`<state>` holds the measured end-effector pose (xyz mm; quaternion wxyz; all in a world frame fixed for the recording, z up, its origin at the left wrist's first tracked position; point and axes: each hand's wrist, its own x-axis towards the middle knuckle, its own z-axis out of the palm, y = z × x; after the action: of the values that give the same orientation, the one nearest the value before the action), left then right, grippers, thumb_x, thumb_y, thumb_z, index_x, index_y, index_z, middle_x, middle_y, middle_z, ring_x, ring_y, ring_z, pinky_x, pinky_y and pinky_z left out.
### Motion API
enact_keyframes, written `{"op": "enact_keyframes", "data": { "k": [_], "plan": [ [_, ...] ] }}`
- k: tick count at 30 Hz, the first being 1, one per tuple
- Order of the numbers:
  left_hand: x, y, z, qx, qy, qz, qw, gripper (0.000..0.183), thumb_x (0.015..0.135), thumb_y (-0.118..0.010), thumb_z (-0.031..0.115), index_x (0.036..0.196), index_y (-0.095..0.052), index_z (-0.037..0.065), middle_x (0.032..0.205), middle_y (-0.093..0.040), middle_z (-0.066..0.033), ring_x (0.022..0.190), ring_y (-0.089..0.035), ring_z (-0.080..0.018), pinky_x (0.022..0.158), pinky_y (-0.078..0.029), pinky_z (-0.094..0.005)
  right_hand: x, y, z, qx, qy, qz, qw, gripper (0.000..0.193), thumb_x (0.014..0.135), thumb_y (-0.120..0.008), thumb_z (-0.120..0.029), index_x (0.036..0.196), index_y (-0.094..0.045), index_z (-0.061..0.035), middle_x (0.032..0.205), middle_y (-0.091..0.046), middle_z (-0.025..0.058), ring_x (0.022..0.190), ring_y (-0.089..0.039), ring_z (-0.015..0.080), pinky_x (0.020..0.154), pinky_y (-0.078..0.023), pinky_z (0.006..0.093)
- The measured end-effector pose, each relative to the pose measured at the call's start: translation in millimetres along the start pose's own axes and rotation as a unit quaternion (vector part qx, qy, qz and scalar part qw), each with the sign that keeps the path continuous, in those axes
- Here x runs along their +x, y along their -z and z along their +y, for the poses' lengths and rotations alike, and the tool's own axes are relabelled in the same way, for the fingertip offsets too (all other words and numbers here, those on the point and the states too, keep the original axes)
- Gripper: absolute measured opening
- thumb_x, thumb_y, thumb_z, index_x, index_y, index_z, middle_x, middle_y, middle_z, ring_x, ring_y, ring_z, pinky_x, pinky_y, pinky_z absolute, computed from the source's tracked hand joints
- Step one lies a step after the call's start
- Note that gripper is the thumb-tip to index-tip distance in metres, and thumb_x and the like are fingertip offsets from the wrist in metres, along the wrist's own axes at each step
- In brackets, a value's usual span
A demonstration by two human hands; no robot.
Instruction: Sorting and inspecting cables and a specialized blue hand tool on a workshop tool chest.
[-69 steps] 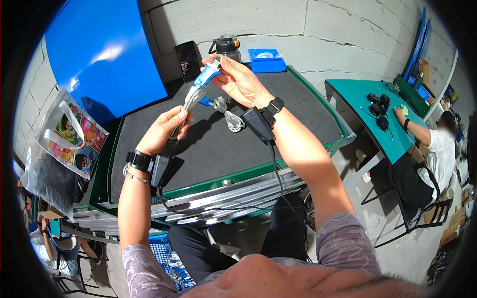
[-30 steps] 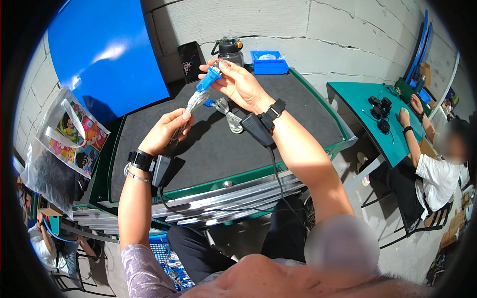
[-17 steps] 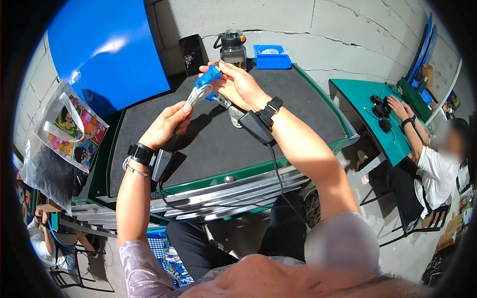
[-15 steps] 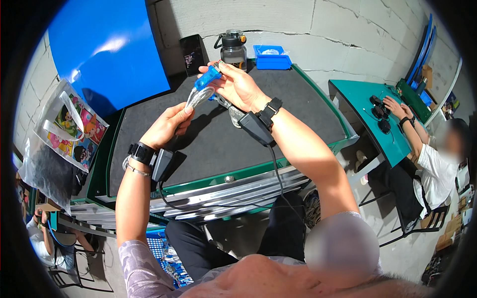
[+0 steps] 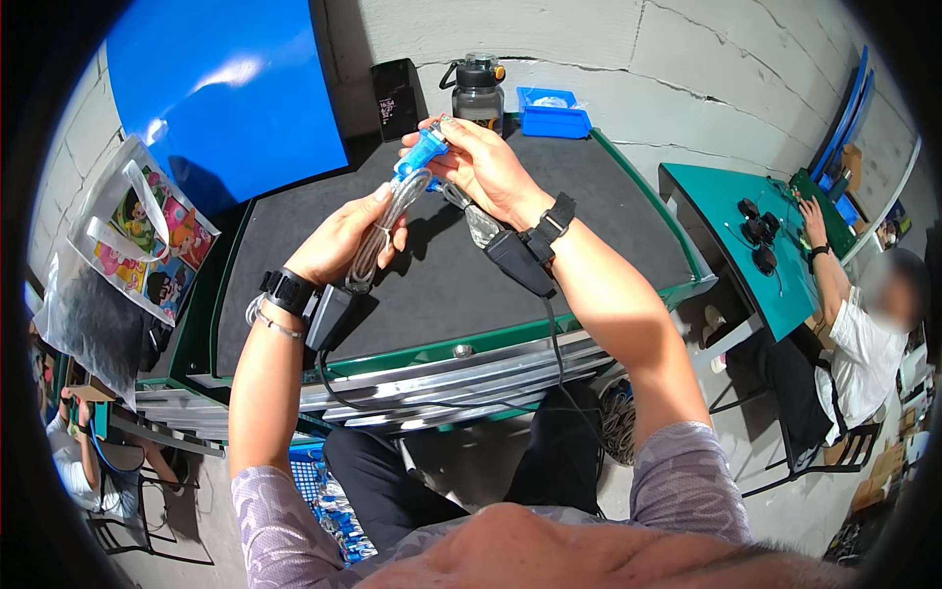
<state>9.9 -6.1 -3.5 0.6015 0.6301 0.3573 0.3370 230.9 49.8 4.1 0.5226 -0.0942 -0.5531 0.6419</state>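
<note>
Above the dark mat, I hold a looped silver-grey cable [image 5: 362, 257] with a translucent blue connector [image 5: 420, 155]. My left hand [image 5: 341, 234] is closed round the cable loops, thumb on top, and the lower end of the coil hangs beneath its fingers. My right hand [image 5: 483, 177] pinches the metal end of the connector between thumb and fingers. Below the right palm, a second blue piece and another stretch of silvery cable partly show; the palm hides the rest. Black boxes [image 5: 518, 263] on wires hang at both wrists.
A bottle [image 5: 478, 93], a dark phone-like device [image 5: 396, 100] and a blue tray [image 5: 554, 121] stand at the mat's far edge. Left are a blue panel [image 5: 231, 88] and a patterned bag [image 5: 147, 236]. Blue basket [image 5: 312, 481] below holds cables. Co-workers sit on both sides.
My left hand's hold has shifted, and longer cable loops now hang through and below its fingers. My right hand stays on the connector. The co-worker at right has reached an arm farther forward.
</note>
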Motion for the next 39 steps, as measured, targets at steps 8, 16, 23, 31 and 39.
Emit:
{"op": "enact_keyframes", "data": {
  "k": [8,16,23,31,39],
  "plan": [
    [0,-2,2,0.093,-0.027,0.023,0.995,0.049,0.102,-0.038,0.052,0.090,-0.052,0.007,0.058,-0.046,0.0011,0.046,-0.037,-0.0069,0.044,-0.029,-0.0215,0,-3,-1,-0.018,0.013,-0.010,1.000,0.032,0.104,-0.044,-0.023,0.120,-0.053,0.0023,0.116,-0.062,0.0195,0.112,-0.061,0.0264,0.098,-0.050,0.0391],
    [0,-3,2,0.094,-0.027,0.029,0.995,0.049,0.102,-0.038,0.051,0.084,-0.050,0.008,0.052,-0.037,0.0046,0.041,-0.027,-0.0051,0.040,-0.021,-0.0228,-1,-7,-1,-0.004,0.001,-0.010,1.000,0.032,0.103,-0.044,-0.024,0.121,-0.053,0.0011,0.118,-0.062,0.0196,0.111,-0.062,0.0272,0.097,-0.051,0.0397],
    [-1,-1,0,0.113,-0.019,0.036,0.993,0.049,0.102,-0.039,0.052,0.084,-0.050,0.008,0.052,-0.038,0.0049,0.040,-0.027,-0.0051,0.039,-0.021,-0.0225,-4,-12,-1,-0.004,-0.025,-0.006,1.000,0.033,0.103,-0.045,-0.024,0.122,-0.053,0.0007,0.121,-0.061,0.0196,0.110,-0.063,0.0254,0.098,-0.051,0.0381],
    [3,0,1,-0.009,-0.028,0.098,0.995,0.051,0.102,-0.035,0.054,0.087,-0.050,0.008,0.053,-0.037,0.0054,0.043,-0.029,-0.0050,0.042,-0.024,-0.0207,3,6,-1,-0.116,0.036,0.004,0.993,0.048,0.101,-0.049,-0.040,0.131,-0.052,-0.0027,0.123,-0.060,0.0105,0.113,-0.059,0.0196,0.096,-0.047,0.0327],
    [3,4,2,-0.060,-0.052,0.155,0.985,0.048,0.099,-0.045,0.055,0.093,-0.051,0.008,0.061,-0.042,0.0038,0.049,-0.034,-0.0051,0.048,-0.030,-0.0199,-1,37,13,-0.713,-0.190,0.075,0.671,0.071,0.076,-0.073,-0.048,0.124,-0.056,0.0000,0.117,-0.065,0.0197,0.111,-0.062,0.0331,0.093,-0.049,0.0399]
  ]
}}
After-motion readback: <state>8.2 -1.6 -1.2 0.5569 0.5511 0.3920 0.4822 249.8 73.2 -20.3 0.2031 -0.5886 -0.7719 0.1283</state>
